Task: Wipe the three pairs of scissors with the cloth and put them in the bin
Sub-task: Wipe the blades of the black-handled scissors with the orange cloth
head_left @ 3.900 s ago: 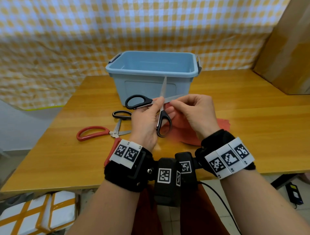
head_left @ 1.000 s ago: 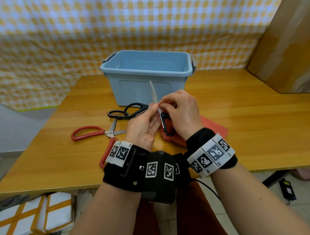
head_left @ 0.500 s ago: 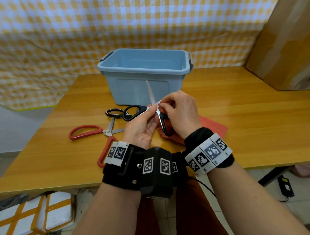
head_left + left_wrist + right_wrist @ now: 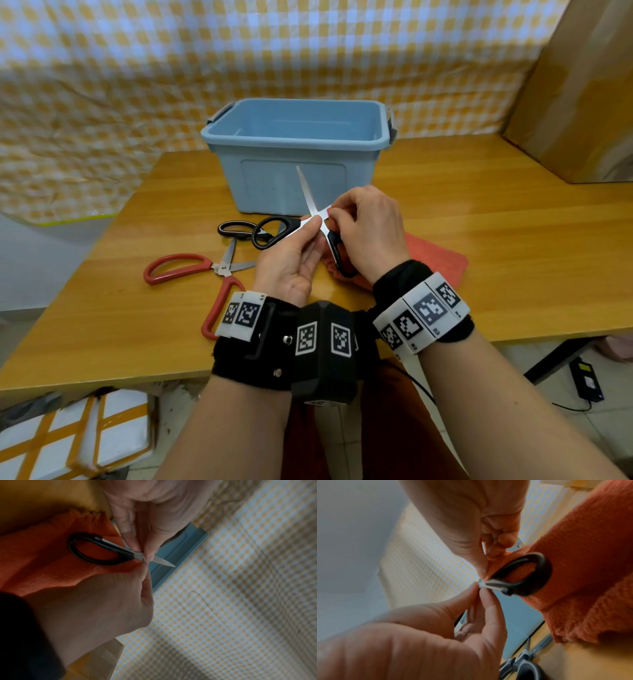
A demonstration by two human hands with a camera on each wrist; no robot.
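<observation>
My left hand (image 4: 313, 228) pinches an open pair of black-handled scissors (image 4: 270, 231) near the pivot, and one blade points up in front of the blue bin (image 4: 294, 150). My right hand (image 4: 334, 216) pinches a fold of the orange cloth (image 4: 435, 260) round the other blade, right at the pivot. In the left wrist view the left hand (image 4: 142, 550) and right hand (image 4: 145, 566) meet at the scissors (image 4: 96, 550). On the table to the left lie a second black pair (image 4: 236, 229) and a red pair (image 4: 205, 270). The bin's inside looks bare.
The wooden table (image 4: 479, 212) stretches to the right of the bin. A brown cardboard board (image 4: 582, 96) leans at the far right. A checked yellow curtain (image 4: 137, 68) hangs behind. White and orange boxes (image 4: 68, 438) sit on the floor at the lower left.
Since the earliest frame the right hand with the cloth has slid in along the blade to the pivot, and the scissors have tilted left. Over the last second little has moved.
</observation>
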